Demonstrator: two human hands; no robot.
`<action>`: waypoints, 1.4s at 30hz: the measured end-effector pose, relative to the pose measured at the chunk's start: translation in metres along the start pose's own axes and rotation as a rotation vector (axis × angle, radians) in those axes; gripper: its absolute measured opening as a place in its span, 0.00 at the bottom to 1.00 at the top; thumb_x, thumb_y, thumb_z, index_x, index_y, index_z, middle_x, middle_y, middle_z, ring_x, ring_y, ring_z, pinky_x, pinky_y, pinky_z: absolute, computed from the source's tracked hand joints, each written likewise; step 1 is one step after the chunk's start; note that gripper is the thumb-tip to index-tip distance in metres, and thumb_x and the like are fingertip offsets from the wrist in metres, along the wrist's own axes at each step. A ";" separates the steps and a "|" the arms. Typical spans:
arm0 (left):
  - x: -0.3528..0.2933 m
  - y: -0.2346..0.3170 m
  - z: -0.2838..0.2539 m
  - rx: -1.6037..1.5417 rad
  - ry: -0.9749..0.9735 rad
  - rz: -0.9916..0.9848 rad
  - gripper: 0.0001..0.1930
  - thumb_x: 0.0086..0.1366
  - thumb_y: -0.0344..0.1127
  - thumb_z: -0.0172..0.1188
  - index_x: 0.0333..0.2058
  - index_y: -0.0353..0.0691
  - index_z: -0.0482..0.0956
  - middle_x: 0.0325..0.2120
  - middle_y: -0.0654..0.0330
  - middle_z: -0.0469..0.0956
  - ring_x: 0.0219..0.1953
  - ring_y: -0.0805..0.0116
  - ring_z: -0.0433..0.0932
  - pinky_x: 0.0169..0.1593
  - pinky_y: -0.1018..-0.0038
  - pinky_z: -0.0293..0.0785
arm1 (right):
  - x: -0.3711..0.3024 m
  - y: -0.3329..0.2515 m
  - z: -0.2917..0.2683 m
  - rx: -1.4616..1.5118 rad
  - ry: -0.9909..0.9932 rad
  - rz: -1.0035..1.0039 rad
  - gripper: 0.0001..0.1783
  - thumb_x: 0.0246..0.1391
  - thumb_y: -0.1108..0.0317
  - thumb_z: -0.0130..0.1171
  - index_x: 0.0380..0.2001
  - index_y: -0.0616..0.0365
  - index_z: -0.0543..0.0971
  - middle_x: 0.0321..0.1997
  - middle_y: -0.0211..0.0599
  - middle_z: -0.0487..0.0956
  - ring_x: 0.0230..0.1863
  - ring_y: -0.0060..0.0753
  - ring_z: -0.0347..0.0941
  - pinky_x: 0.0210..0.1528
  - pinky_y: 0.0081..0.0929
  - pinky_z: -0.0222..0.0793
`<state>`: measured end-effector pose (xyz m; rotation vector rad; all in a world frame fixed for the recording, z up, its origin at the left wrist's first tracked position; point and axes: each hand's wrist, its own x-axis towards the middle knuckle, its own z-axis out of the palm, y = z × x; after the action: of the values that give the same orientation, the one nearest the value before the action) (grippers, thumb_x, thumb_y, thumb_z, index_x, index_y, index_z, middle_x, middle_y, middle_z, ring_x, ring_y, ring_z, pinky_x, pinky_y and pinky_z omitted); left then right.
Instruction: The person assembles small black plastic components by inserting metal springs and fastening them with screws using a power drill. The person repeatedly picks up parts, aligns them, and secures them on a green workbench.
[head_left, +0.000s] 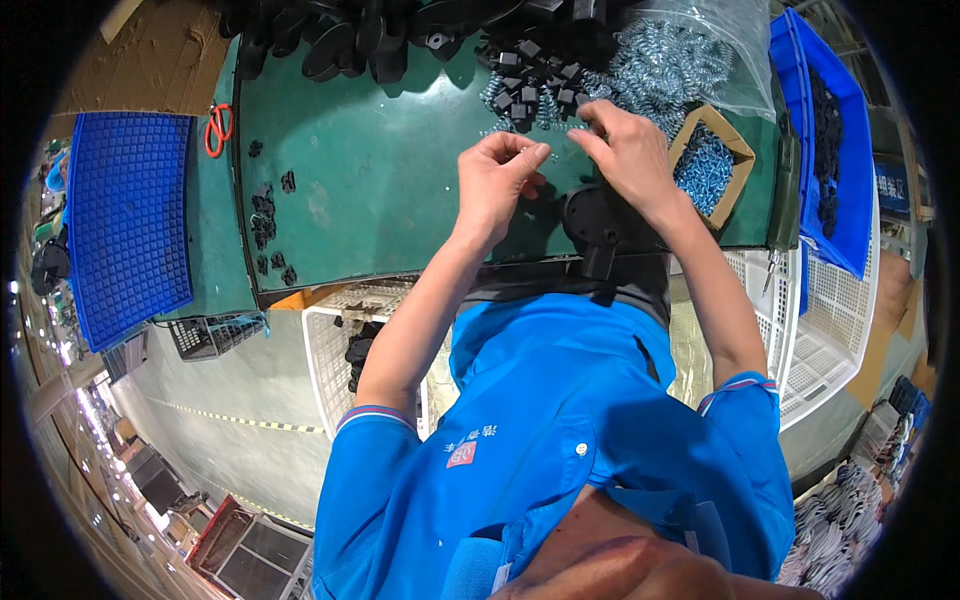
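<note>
My left hand (495, 182) is raised over the green workbench (370, 180), thumb and forefinger pressed together; whatever sits between them is too small to name. To its right, my right hand (632, 152) has its thumb and forefinger curled toward each other beside the springs, and what they hold, if anything, cannot be made out. Just beyond the hands lie a pile of small black blocks (530, 75) and a heap of metal coil springs (665, 65). Below the right hand, a round black part with a stem (597, 222) rests at the bench's near edge.
Right of my hand stands a cardboard box (745, 160) of blue screws (705, 168). A dark green power screwdriver (785, 195) and a blue bin (850, 130) are farther right. At left are small black pieces (263, 215), red-handled scissors (217, 130) and a blue tray (130, 220). Large black parts (380, 40) line the back.
</note>
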<state>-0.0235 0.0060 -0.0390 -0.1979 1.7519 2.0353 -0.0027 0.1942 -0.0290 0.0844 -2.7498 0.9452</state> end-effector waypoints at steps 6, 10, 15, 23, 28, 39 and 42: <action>-0.006 -0.007 -0.017 0.158 -0.002 0.156 0.10 0.61 0.27 0.66 0.41 0.33 0.83 0.30 0.64 0.80 0.28 0.78 0.78 0.31 0.82 0.73 | 0.031 0.014 0.017 -0.519 -0.174 0.007 0.15 0.53 0.56 0.63 0.35 0.54 0.76 0.24 0.42 0.81 0.31 0.48 0.80 0.29 0.43 0.74; -0.015 0.002 -0.008 0.320 -0.050 0.332 0.11 0.59 0.27 0.67 0.41 0.34 0.83 0.31 0.63 0.81 0.31 0.78 0.79 0.33 0.81 0.75 | 0.030 0.022 0.017 -0.508 -0.154 -0.050 0.16 0.51 0.58 0.65 0.33 0.56 0.73 0.25 0.43 0.81 0.31 0.49 0.80 0.29 0.43 0.74; -0.017 0.008 0.014 0.443 -0.157 0.428 0.10 0.54 0.27 0.69 0.37 0.36 0.82 0.27 0.59 0.80 0.30 0.71 0.80 0.32 0.75 0.75 | 0.019 0.012 -0.014 -0.157 -0.057 0.103 0.17 0.48 0.61 0.66 0.36 0.60 0.75 0.24 0.43 0.79 0.27 0.43 0.78 0.30 0.37 0.72; -0.001 0.007 0.061 0.871 -0.236 0.849 0.13 0.50 0.30 0.69 0.37 0.44 0.83 0.29 0.60 0.78 0.34 0.59 0.80 0.35 0.65 0.76 | -0.055 0.024 -0.055 0.836 0.098 0.233 0.21 0.52 0.80 0.62 0.49 0.61 0.70 0.36 0.24 0.75 0.32 0.09 0.67 0.34 0.10 0.65; 0.003 -0.002 0.067 1.118 -0.145 0.909 0.12 0.51 0.31 0.69 0.37 0.44 0.83 0.29 0.62 0.78 0.33 0.58 0.80 0.34 0.65 0.75 | -0.070 0.027 -0.054 0.605 0.104 0.160 0.19 0.49 0.78 0.67 0.45 0.60 0.76 0.35 0.28 0.79 0.32 0.12 0.72 0.32 0.14 0.69; -0.001 -0.008 0.057 0.909 -0.188 0.476 0.10 0.51 0.35 0.72 0.31 0.41 0.82 0.30 0.59 0.76 0.30 0.62 0.78 0.34 0.65 0.74 | -0.068 0.024 -0.049 0.407 0.110 0.000 0.17 0.44 0.80 0.68 0.41 0.63 0.82 0.38 0.33 0.79 0.37 0.20 0.75 0.34 0.15 0.70; 0.000 -0.008 0.057 0.896 -0.193 0.451 0.10 0.50 0.35 0.72 0.31 0.41 0.82 0.30 0.59 0.75 0.29 0.63 0.78 0.35 0.65 0.73 | -0.067 0.019 -0.049 0.395 0.092 0.041 0.17 0.45 0.80 0.68 0.41 0.63 0.82 0.40 0.33 0.79 0.37 0.21 0.75 0.35 0.15 0.72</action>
<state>-0.0099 0.0617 -0.0361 0.6932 2.5193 1.2406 0.0697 0.2380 -0.0188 0.0492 -2.4535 1.4528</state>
